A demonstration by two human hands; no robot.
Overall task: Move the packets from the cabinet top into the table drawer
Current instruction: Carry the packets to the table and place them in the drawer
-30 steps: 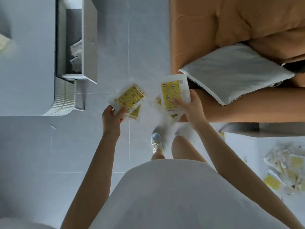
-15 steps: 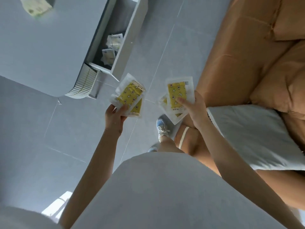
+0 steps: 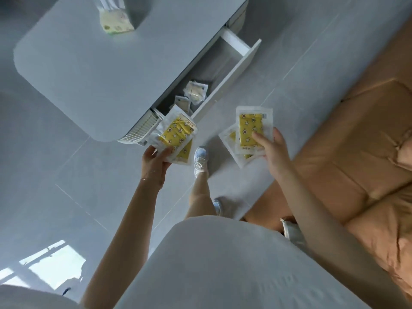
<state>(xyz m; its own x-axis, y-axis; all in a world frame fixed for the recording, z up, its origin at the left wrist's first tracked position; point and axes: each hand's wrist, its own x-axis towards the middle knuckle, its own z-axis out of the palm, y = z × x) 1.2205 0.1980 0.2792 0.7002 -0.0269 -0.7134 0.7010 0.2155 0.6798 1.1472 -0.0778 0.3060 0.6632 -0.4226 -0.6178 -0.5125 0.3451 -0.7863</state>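
Observation:
My left hand (image 3: 155, 159) grips two yellow-and-white packets (image 3: 176, 132) just in front of the near end of the open table drawer (image 3: 231, 72). Further right, my right hand (image 3: 270, 146) holds another small stack of the same packets (image 3: 250, 130) above the floor, level with the drawer front. Several pale packets (image 3: 195, 93) lie inside the drawer at its near end. The drawer sticks out from the side of the grey rounded table (image 3: 93, 70).
A tissue pack (image 3: 116, 23) lies on the table top. An orange sofa (image 3: 356, 141) runs along the right. Grey tiled floor (image 3: 66, 186) lies between the table and the sofa, with my feet on it.
I have turned and stepped toward the table. The drawer now lies close ahead of both hands. The white cushion and the cabinet with packets have left the view.

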